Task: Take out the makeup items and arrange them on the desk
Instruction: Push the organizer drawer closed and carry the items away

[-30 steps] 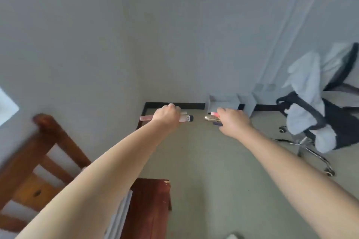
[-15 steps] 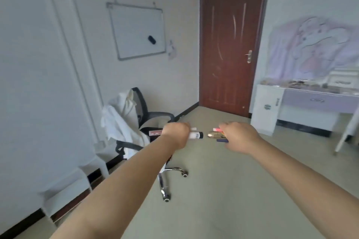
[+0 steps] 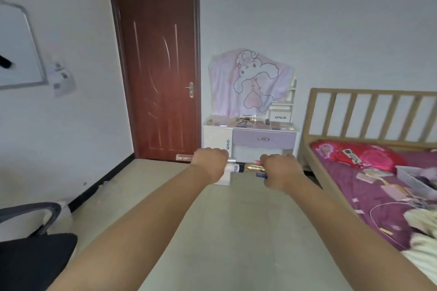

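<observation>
Both my arms stretch forward at chest height. My left hand [image 3: 209, 163] grips a bundle of slim makeup tubes [image 3: 233, 167]: a white one with a black band sticks out to the right, a pink end shows on the left. My right hand [image 3: 277, 170] grips a gold tube [image 3: 254, 168] along with a pink and a dark item, partly hidden by the fingers. Straight ahead stands the white and lilac dressing desk [image 3: 263, 139], its top holding several small cosmetics.
A dark red door [image 3: 158, 66] is left of the desk. A bed [image 3: 378, 172] with a magenta cover and scattered items fills the right. A black office chair [image 3: 30, 243] sits at the lower left. Bare floor lies between me and the desk.
The view has swung right from the wall corner, past the chair and whiteboard, onto the door, desk and bed. Both hands keep holding their items out in front.
</observation>
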`<action>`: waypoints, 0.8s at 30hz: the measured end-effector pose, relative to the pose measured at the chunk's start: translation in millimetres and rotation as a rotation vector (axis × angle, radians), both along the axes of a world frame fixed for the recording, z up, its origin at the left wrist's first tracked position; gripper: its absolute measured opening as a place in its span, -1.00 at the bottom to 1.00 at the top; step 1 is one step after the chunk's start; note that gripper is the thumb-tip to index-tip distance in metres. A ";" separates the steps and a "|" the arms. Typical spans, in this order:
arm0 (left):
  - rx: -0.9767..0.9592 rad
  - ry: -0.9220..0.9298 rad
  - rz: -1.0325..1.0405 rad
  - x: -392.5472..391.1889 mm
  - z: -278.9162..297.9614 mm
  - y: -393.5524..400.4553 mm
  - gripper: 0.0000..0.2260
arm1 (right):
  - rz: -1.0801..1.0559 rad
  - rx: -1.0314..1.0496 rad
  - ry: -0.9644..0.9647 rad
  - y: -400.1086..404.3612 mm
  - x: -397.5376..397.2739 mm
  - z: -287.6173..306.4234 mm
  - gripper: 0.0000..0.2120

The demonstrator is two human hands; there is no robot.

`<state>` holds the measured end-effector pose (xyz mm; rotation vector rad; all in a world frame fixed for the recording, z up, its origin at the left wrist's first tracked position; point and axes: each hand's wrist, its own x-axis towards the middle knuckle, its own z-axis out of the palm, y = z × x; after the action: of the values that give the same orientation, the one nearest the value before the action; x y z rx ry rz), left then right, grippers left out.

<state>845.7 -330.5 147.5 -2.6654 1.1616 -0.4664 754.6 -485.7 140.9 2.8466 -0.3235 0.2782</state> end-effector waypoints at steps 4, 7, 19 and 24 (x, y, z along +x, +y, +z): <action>0.014 -0.041 -0.062 104.7 11.5 -58.2 -0.76 | -0.060 0.035 -0.002 -59.6 92.1 8.0 -0.77; 0.025 -0.049 -0.086 179.5 16.5 -99.5 -0.77 | -0.089 0.052 0.004 -103.7 156.1 18.7 -0.77; 0.032 -0.013 -0.096 428.8 -36.6 -306.7 -0.72 | -0.114 0.101 -0.003 -296.7 402.4 -26.1 -0.73; 0.025 0.032 -0.068 539.9 -47.6 -394.5 -0.72 | -0.091 0.204 -0.022 -383.0 518.5 -49.8 -0.71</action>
<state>1385.6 -725.0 99.8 -2.6282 1.2617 -0.4190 1273.1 -868.7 91.1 3.0194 -0.5114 0.2735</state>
